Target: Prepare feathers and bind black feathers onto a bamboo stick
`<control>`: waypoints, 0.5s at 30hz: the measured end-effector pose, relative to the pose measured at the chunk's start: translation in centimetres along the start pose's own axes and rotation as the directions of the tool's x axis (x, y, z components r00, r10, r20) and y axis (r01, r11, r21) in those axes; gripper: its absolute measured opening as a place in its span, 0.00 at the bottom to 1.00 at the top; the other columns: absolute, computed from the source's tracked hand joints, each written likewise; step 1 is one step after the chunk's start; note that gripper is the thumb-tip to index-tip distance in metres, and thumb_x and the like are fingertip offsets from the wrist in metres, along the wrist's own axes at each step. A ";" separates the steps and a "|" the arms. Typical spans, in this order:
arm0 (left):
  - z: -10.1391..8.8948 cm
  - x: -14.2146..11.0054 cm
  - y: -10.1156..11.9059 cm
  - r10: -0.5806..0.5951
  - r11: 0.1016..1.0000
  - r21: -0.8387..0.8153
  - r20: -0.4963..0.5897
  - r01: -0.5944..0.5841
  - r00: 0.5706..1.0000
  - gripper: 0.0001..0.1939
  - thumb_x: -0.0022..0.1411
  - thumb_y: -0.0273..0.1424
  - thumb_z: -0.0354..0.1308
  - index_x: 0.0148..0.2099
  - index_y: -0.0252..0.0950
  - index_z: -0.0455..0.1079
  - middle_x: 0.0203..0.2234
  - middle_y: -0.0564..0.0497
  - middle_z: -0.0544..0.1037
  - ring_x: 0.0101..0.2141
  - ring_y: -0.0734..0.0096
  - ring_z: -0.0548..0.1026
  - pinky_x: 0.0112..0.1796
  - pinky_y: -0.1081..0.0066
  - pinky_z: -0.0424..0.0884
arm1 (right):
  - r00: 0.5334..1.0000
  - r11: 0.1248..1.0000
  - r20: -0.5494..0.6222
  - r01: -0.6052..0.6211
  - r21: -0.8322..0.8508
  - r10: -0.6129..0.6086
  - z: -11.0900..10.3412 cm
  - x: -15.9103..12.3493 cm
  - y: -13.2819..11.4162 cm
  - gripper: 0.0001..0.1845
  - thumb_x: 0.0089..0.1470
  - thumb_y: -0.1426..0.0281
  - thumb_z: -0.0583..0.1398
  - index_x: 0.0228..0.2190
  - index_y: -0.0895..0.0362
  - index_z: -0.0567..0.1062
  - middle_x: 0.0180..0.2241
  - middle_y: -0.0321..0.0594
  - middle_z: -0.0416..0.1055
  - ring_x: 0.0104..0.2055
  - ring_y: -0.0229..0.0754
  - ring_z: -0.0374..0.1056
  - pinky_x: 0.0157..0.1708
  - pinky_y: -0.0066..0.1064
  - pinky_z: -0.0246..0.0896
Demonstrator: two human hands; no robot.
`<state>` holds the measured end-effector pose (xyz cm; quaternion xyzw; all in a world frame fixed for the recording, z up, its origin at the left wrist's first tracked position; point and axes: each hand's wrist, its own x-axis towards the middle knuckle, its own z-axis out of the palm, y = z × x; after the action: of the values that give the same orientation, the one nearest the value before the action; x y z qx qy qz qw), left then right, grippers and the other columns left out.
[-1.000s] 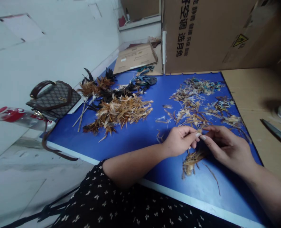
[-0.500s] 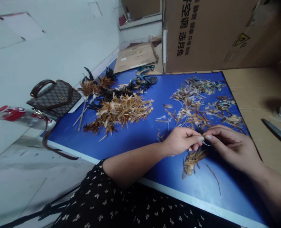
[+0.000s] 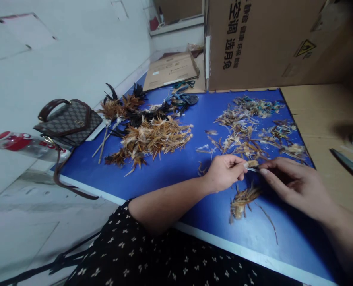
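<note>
My left hand (image 3: 225, 173) is closed in a pinch on one end of a small brown feather (image 3: 252, 163) with a pale quill. Across from it, my right hand (image 3: 298, 186) has thumb and forefinger closed at the other end. The feather spans the short gap between both sets of fingertips. Just below the hands lies a small bunch of brown feathers (image 3: 241, 204) on the blue table (image 3: 170, 174). Beyond the fingers spreads a loose pile of stripped-looking feathers and quills (image 3: 239, 131).
To the left are a row of golden-brown feathers (image 3: 155, 137), darker feather bunches (image 3: 123, 105), a patterned handbag (image 3: 72, 123) and a plastic bottle (image 3: 27, 146). Scissors (image 3: 351, 167) rest on cardboard at the right. A large carton (image 3: 266, 47) stands behind.
My fingertips have moved slightly apart, my left hand shifting a little left. The feather and its pale quill now show between them. The piles on the table have stayed put.
</note>
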<state>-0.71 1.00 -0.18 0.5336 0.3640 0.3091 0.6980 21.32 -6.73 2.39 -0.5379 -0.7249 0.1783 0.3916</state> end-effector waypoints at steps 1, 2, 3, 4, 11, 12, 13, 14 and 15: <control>-0.1 0.1 -0.2 0.000 0.999 0.035 -0.011 0.000 1.000 0.10 0.73 0.35 0.68 0.39 0.34 0.77 0.23 0.55 0.77 0.22 0.79 0.70 0.28 0.74 0.67 | 0.999 0.999 0.035 0.037 -0.021 -0.036 -0.3 0.1 -0.1 0.10 0.72 0.58 0.67 0.41 0.50 0.85 0.37 0.41 0.84 0.35 0.44 0.79 0.38 0.35 0.74; -0.2 0.1 -0.4 0.003 0.997 0.080 -0.013 -0.002 1.000 0.09 0.74 0.33 0.67 0.40 0.34 0.78 0.23 0.55 0.77 0.22 0.79 0.70 0.28 0.74 0.68 | 0.996 0.998 0.067 0.060 -0.022 -0.058 -0.5 0.2 -0.2 0.11 0.73 0.59 0.66 0.39 0.50 0.85 0.35 0.41 0.83 0.34 0.44 0.78 0.37 0.35 0.74; -0.3 0.1 -0.4 0.020 0.991 0.136 -0.005 -0.019 1.000 0.08 0.74 0.32 0.66 0.41 0.34 0.79 0.23 0.55 0.77 0.23 0.77 0.70 0.29 0.73 0.69 | 0.993 0.997 0.093 0.071 -0.010 -0.070 -0.7 0.3 -0.4 0.12 0.73 0.59 0.66 0.38 0.50 0.84 0.34 0.41 0.82 0.33 0.44 0.77 0.36 0.35 0.73; -0.4 -0.1 -0.5 0.056 0.978 0.201 0.015 -0.058 0.998 0.07 0.74 0.32 0.66 0.41 0.35 0.79 0.23 0.55 0.77 0.24 0.76 0.72 0.31 0.71 0.71 | 0.991 0.997 0.112 0.075 0.004 -0.075 -0.7 0.3 -0.6 0.13 0.73 0.59 0.66 0.37 0.51 0.84 0.33 0.40 0.81 0.33 0.43 0.76 0.35 0.34 0.72; -0.2 -1.2 0.1 0.272 0.893 0.276 0.296 -0.355 0.916 0.06 0.72 0.33 0.67 0.40 0.38 0.80 0.29 0.52 0.80 0.32 0.70 0.77 0.42 0.67 0.76 | 1.000 1.000 0.023 0.007 0.017 -0.007 -0.6 0.4 -0.2 0.16 0.73 0.56 0.66 0.35 0.51 0.83 0.31 0.38 0.81 0.31 0.42 0.76 0.34 0.33 0.70; 0.0 -1.1 0.1 0.242 0.930 0.201 0.290 -0.307 0.926 0.07 0.73 0.35 0.67 0.42 0.37 0.79 0.28 0.53 0.79 0.31 0.72 0.76 0.39 0.68 0.75 | 1.000 1.000 0.013 -0.017 0.026 0.016 -0.6 0.4 0.0 0.16 0.73 0.55 0.66 0.35 0.51 0.83 0.31 0.38 0.81 0.31 0.42 0.76 0.34 0.33 0.70; 0.1 -1.0 0.1 0.212 0.960 0.123 0.275 -0.253 0.938 0.08 0.74 0.37 0.67 0.43 0.37 0.78 0.28 0.54 0.78 0.29 0.74 0.75 0.36 0.70 0.74 | 1.000 0.999 0.007 -0.030 0.035 0.030 -0.6 0.4 0.1 0.16 0.73 0.55 0.66 0.36 0.51 0.83 0.32 0.38 0.81 0.31 0.42 0.76 0.33 0.33 0.69; 0.2 -0.9 0.0 0.185 0.977 0.055 0.251 -0.205 0.950 0.10 0.74 0.38 0.67 0.44 0.36 0.77 0.27 0.55 0.76 0.28 0.75 0.73 0.34 0.71 0.72 | 1.000 0.999 0.007 -0.029 0.040 0.029 -0.5 0.4 0.1 0.15 0.73 0.56 0.66 0.36 0.51 0.84 0.32 0.37 0.82 0.31 0.41 0.75 0.33 0.32 0.69; 0.3 -0.8 0.0 0.166 0.985 0.005 0.220 -0.171 0.961 0.12 0.73 0.40 0.68 0.44 0.36 0.76 0.27 0.55 0.75 0.27 0.76 0.72 0.33 0.72 0.71 | 1.000 0.999 0.007 -0.010 0.039 0.010 -0.4 0.4 0.1 0.14 0.74 0.57 0.66 0.37 0.51 0.84 0.32 0.37 0.82 0.31 0.40 0.75 0.33 0.32 0.69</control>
<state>-0.89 0.21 -0.03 0.6017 0.2416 0.3023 0.6987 21.60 -6.36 2.71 -0.5331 -0.7201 0.1962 0.3985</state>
